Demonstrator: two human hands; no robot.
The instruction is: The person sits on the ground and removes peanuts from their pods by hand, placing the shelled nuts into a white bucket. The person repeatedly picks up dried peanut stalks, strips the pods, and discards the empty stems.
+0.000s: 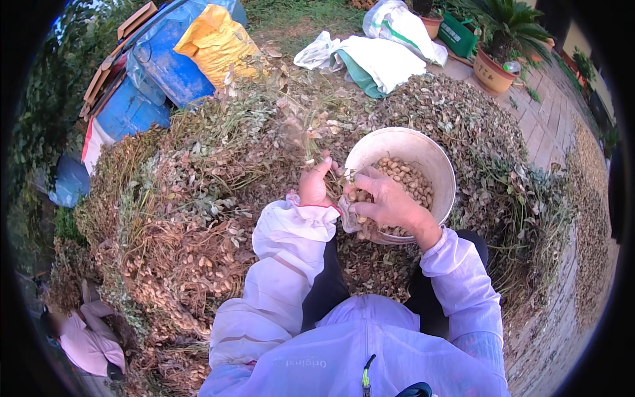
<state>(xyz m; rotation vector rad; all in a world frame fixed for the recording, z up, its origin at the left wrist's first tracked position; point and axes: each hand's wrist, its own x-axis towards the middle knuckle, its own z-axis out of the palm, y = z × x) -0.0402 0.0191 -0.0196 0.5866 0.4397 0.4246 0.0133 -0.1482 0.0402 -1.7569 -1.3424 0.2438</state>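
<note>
My left hand (pixel 314 186) is closed around the stems of a dried peanut plant (pixel 305 142), whose leafy end points away from me and looks slightly blurred. Just right of it, my right hand (pixel 393 204) reaches over the near-left rim of a white bucket (pixel 447 173). Its thumb and fingers are curled about a few peanuts (pixel 360 196) at the root end of the plant. Inside the bucket lies a layer of picked peanuts (pixel 405 178) in their shells. The bucket stands in front of my knees, tilted a little toward me.
Heaped peanut plants (pixel 178 264) surround me, many with pods attached at the left. Behind stand blue barrels (pixel 165 66), a yellow sack (pixel 218 43), white sacks (pixel 380 59) and a potted plant (pixel 493 73). Another person (pixel 89 341) sits at the lower left. Paving (pixel 546 126) runs along the right.
</note>
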